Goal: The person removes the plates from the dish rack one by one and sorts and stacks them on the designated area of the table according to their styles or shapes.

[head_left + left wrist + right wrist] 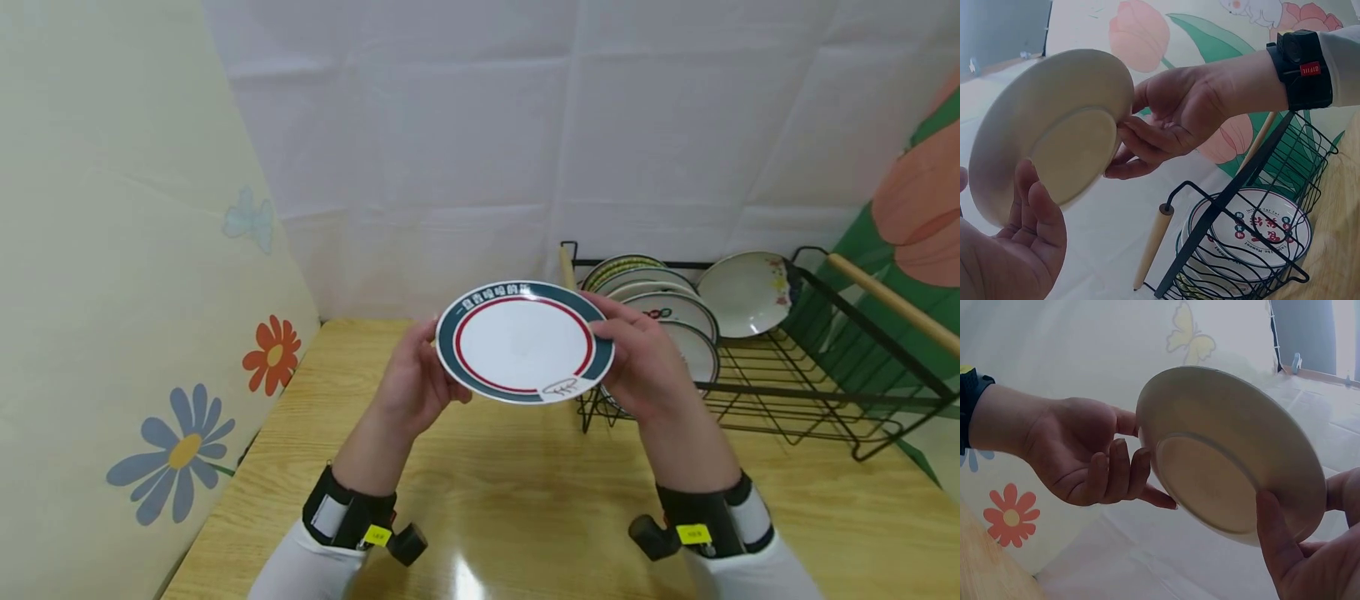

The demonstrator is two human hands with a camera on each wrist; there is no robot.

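Note:
A white plate (522, 346) with a dark teal rim band, a red ring and white lettering is held up over the table, its face tilted towards me. My left hand (420, 375) grips its left edge, the fingers under it. On the opposite side my right hand (648, 354) pinches the rim, thumb on the upper face and fingers behind. Both wrist views show the plain underside of the plate (1075, 147) with its raised foot ring. In the right wrist view some fingers of the left hand (1085, 450) curl beside the plate without pressing on it.
A black wire dish rack (795, 367) with wooden handles stands on the wooden table (495, 475) at the right. Several plates (678, 312) lean in its left part, and a white dish (742, 292) with a floral edge stands farther right. A white cloth (420, 150) hangs behind.

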